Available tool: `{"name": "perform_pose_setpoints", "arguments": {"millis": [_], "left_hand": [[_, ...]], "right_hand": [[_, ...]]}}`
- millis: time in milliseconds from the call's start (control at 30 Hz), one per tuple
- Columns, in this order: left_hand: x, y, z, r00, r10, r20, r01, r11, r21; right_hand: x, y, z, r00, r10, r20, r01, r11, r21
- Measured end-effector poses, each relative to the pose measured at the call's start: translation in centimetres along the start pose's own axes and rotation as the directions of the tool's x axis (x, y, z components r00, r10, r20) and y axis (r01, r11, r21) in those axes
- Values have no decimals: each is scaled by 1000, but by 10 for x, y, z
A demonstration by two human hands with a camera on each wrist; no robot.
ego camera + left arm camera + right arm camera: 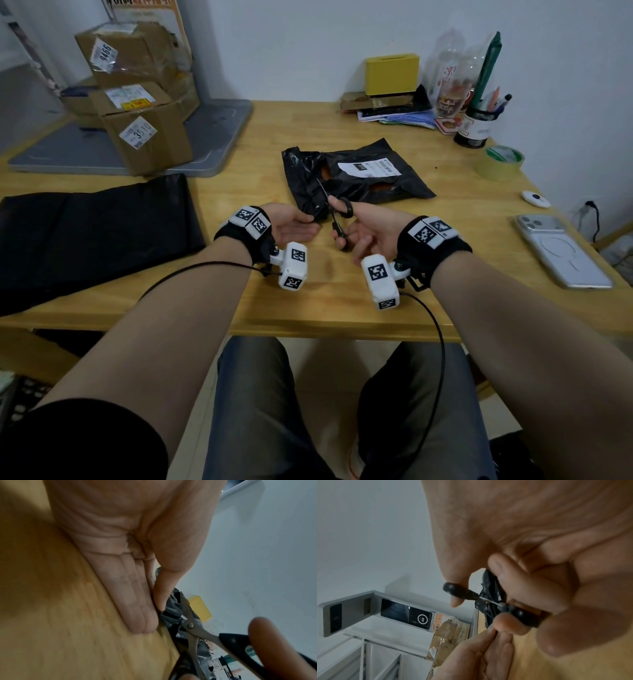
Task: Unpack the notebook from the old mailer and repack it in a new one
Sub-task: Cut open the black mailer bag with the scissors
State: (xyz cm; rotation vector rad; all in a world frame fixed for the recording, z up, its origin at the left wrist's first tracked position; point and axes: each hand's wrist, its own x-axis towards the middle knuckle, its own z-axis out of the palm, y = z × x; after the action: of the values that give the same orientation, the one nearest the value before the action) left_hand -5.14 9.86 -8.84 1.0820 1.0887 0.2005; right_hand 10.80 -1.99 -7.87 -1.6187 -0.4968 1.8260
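The old black mailer (356, 174) with a white label lies crumpled in the middle of the wooden table (308, 301); something orange-brown shows through its torn plastic. My left hand (298, 222) pinches the mailer's near corner (169, 609) between thumb and fingers. My right hand (356, 233) grips black-handled scissors (337, 212), thumb through one loop, with the blades (187, 615) parted at the mailer's edge (489, 599). A flat black new mailer (96, 233) lies at the left of the table.
Taped cardboard boxes (137, 99) are stacked on a grey platform (212, 137) at the back left. A yellow box (392, 73), papers, bottles and a pen cup (476, 126) line the back. A tape roll (500, 162), a small white disc (536, 198) and a phone (561, 250) lie on the right.
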Motion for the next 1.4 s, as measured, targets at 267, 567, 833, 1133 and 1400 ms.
{"name": "perform_pose_setpoints", "arguments": {"millis": [267, 567, 833, 1133, 1400], "left_hand": [[2, -2, -2, 1000, 16, -3, -16, 1000, 17], [-1, -3, -3, 999, 38, 3, -38, 999, 27], [-3, -8, -5, 999, 43, -1, -43, 998, 44], [-6, -7, -7, 999, 33, 35, -35, 997, 70], [-8, -8, -8, 1000, 17, 21, -19, 996, 89]], "right_hand": [[11, -12, 12, 1000, -21, 13, 21, 1000, -8], [-5, -7, -3, 999, -1, 45, 0, 1000, 31], [13, -17, 1, 999, -40, 26, 41, 999, -28], [11, -16, -6, 999, -54, 0, 54, 997, -58], [26, -26, 4, 999, -42, -30, 38, 988, -149]]}}
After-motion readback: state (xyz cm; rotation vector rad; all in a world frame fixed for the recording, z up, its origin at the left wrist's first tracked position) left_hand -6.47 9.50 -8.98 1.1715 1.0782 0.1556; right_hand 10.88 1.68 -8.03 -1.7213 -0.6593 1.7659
